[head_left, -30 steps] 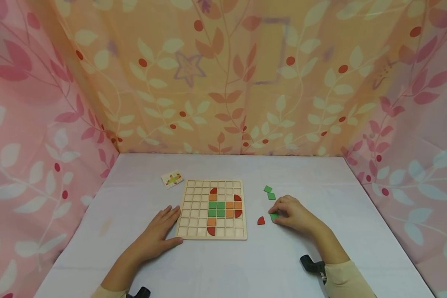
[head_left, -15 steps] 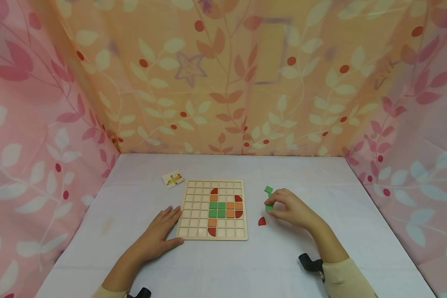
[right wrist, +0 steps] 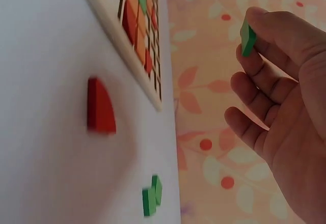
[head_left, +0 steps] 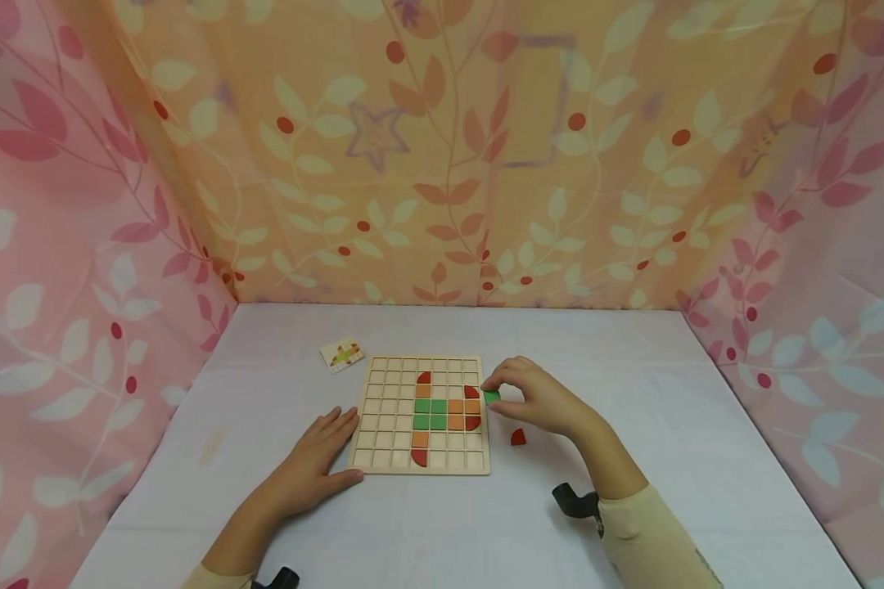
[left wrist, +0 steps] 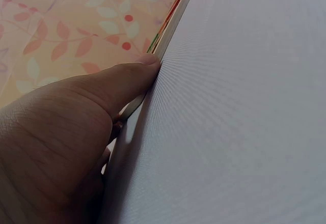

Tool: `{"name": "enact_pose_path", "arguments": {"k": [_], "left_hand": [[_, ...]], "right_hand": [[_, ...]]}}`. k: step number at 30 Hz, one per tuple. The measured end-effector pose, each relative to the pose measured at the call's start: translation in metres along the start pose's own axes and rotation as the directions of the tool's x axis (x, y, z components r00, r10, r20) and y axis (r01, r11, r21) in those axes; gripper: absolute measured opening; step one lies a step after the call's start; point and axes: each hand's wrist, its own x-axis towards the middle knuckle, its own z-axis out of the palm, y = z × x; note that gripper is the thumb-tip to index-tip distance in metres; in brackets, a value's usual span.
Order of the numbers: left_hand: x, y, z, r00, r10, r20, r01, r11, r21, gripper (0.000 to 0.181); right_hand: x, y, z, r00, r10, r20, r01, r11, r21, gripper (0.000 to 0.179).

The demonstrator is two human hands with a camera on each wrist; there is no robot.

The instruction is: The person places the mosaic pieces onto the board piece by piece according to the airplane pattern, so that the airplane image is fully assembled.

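A wooden grid board (head_left: 385, 409) lies on the white table, bearing green squares (head_left: 430, 414), orange squares and red quarter-circle pieces in some cells. My left hand (head_left: 305, 470) rests at the board's near-left corner, fingers extended along its left edge and thumb at the front edge. Between thumb and index finger, my right hand (head_left: 534, 395) pinches a green square tile (right wrist: 248, 39), held up beside the board's right edge. Below that hand a red quarter-circle piece (head_left: 518, 438) lies on the table. Two loose green tiles (right wrist: 151, 197) show in the right wrist view, hidden behind the hand in the head view.
A small pattern card (head_left: 342, 354) lies at the board's far-left corner. Floral cloth (head_left: 442, 164) walls the table at the back and both sides. Black wrist mounts (head_left: 576, 501) stick out near the sleeves.
With the green tile pinched, my right hand has lifted from the loose pieces and moved left to the board's right edge. The left hand stays in place.
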Motion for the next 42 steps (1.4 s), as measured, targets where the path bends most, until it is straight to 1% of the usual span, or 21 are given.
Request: {"name": "enact_pose_path", "arguments": {"k": [5, 9, 12, 16, 19, 23, 26, 29, 34, 42], "left_hand": [[0.0, 0.001, 0.0, 1.0, 0.0, 0.0, 0.0, 1.0, -0.003, 0.093], [0.0, 0.001, -0.001, 1.0, -0.006, 0.011, 0.006, 1.0, -0.004, 0.093], [0.0, 0.001, -0.001, 1.0, -0.008, 0.012, 0.008, 1.0, -0.004, 0.093], [0.0, 0.002, -0.002, 1.0, -0.008, 0.012, 0.008, 1.0, -0.005, 0.093], [0.0, 0.003, -0.001, 1.0, -0.008, 0.012, 0.008, 1.0, -0.006, 0.093], [0.0, 0.003, -0.001, 1.0, 0.001, 0.004, -0.001, 1.0, -0.004, 0.092], [0.001, 0.004, 0.0, 1.0, 0.008, -0.01, -0.008, 1.0, 0.0, 0.092], [0.001, 0.004, -0.001, 1.0, 0.009, -0.011, -0.01, 1.0, -0.005, 0.091], [0.001, 0.004, -0.001, 1.0, -0.001, 0.013, 0.002, 1.0, -0.017, 0.091], [0.001, 0.001, -0.001, 1.0, -0.002, 0.012, 0.002, 1.0, -0.007, 0.092]], "right_hand": [[0.018, -0.014, 0.012, 1.0, -0.008, 0.008, 0.008, 1.0, 0.004, 0.021], [0.032, -0.023, 0.023, 0.999, -0.021, -0.032, 0.02, 1.0, -0.013, 0.024], [0.041, -0.028, 0.031, 0.998, -0.012, -0.057, 0.011, 1.0, -0.029, 0.028], [0.053, -0.035, 0.044, 0.998, -0.001, -0.064, -0.001, 1.0, -0.025, 0.03], [0.062, -0.038, 0.055, 0.997, -0.015, -0.074, 0.013, 1.0, -0.026, 0.03], [0.074, -0.041, 0.07, 0.994, -0.042, -0.096, 0.036, 0.997, -0.07, 0.029], [0.082, -0.044, 0.08, 0.994, -0.052, -0.097, 0.042, 0.994, -0.103, 0.028], [0.089, -0.048, 0.089, 0.995, -0.043, -0.087, 0.032, 0.993, -0.117, 0.028], [0.097, -0.052, 0.1, 0.996, -0.021, -0.092, 0.007, 0.99, -0.139, 0.027], [0.103, -0.048, 0.113, 0.994, 0.018, -0.111, -0.036, 0.986, -0.163, 0.026]]}}
